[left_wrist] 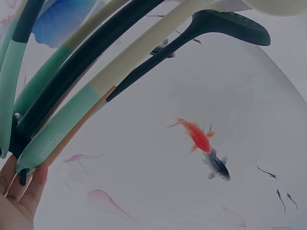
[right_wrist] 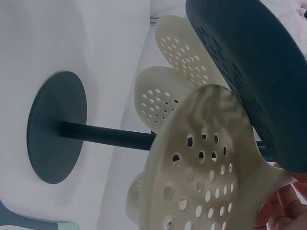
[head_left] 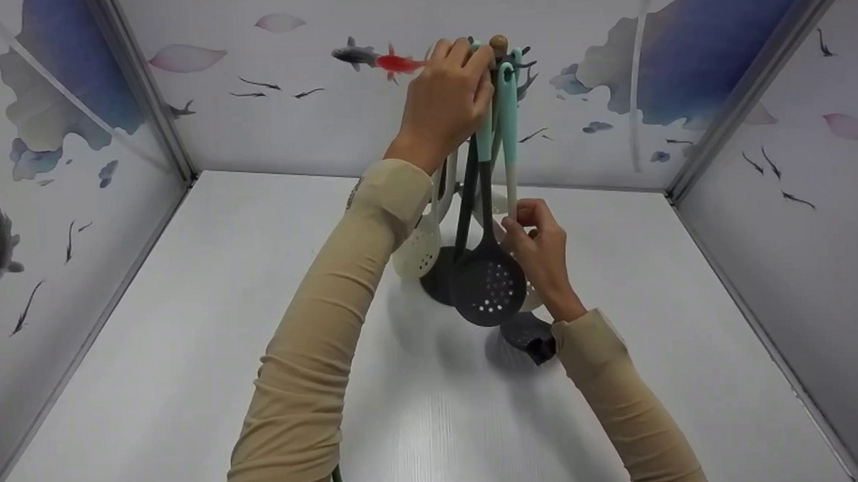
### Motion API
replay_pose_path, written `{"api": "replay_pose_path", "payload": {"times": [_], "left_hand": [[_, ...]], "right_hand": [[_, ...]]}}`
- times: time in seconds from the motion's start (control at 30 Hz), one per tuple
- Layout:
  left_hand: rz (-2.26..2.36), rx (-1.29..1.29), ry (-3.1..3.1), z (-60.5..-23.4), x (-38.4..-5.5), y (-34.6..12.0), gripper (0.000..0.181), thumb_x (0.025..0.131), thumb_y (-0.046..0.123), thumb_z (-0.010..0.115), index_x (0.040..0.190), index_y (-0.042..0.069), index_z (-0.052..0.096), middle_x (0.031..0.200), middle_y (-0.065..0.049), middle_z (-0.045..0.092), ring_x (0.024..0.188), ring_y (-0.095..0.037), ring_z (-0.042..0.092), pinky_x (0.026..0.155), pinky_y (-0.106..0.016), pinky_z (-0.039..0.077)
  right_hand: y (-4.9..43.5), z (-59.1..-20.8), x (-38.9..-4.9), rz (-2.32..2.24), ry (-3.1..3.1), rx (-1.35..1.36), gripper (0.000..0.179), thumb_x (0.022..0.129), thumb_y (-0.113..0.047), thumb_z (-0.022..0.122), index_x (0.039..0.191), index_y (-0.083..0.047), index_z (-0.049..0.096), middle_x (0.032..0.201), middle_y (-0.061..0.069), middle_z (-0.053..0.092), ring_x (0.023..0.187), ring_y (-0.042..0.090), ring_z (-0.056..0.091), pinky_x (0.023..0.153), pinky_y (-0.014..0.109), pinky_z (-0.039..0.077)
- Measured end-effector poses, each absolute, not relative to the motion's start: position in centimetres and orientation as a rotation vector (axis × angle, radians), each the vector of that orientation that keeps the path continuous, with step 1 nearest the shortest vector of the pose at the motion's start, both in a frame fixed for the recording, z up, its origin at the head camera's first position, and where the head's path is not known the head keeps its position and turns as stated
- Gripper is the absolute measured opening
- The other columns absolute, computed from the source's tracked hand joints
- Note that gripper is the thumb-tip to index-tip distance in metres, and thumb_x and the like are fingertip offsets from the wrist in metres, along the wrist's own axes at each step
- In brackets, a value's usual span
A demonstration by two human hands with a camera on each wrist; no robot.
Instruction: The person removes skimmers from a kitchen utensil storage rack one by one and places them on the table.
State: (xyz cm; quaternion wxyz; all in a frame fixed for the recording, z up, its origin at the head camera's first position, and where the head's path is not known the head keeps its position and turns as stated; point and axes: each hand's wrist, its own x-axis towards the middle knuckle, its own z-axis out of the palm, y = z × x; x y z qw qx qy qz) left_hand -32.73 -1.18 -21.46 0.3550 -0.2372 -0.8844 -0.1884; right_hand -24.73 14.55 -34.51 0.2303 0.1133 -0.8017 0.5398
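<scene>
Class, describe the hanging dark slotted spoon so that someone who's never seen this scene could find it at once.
On the white table, find the utensil stand. In the head view, the dark slotted spoon hangs just left of the right hand. Its round, perforated head is dark, unlike the cream heads hanging around it.

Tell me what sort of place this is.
Probably a small work booth rather than a household kitchen: white, fish-printed wall panels enclose a flat white work surface on three sides, with grey, metallic-looking posts at the far corners.
</scene>
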Motion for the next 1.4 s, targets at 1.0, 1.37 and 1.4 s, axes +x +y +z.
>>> {"api": "replay_pose_path", "payload": {"times": [1.0,1.37,1.4], "left_hand": [[-0.444,-0.605,-2.289,-21.4,-32.5,-1.1,0.032,0.096,0.023,0.038,0.118,0.011,0.058,0.114,-0.009,0.057,0.109,-0.021,0.049,0.093,-0.026,0.048],[-0.437,-0.601,-2.294,-21.5,-32.6,-1.0,0.032,0.097,0.022,0.038,0.121,0.011,0.057,0.114,-0.009,0.057,0.11,-0.021,0.048,0.091,-0.026,0.05],[-0.439,-0.601,-2.295,-21.5,-32.6,-1.0,0.032,0.097,0.022,0.038,0.121,0.011,0.057,0.114,-0.009,0.057,0.11,-0.021,0.048,0.091,-0.026,0.05]], "right_hand": [[16.6,-33.9,-23.6,1.346,-2.119,0.309,0.015,0.089,-0.004,0.059,0.1,0.006,0.059,0.093,0.021,0.064,0.086,0.015,0.057,0.075,0.025,0.041],[21.0,-36.0,-24.7,1.42,-2.206,0.259,0.022,0.087,0.0,0.06,0.107,0.008,0.06,0.096,0.024,0.065,0.088,0.014,0.062,0.078,0.018,0.045],[21.7,-36.4,-25.0,1.431,-2.233,0.249,0.024,0.087,-0.001,0.06,0.11,0.006,0.06,0.096,0.024,0.065,0.087,0.013,0.062,0.078,0.018,0.046]]}}
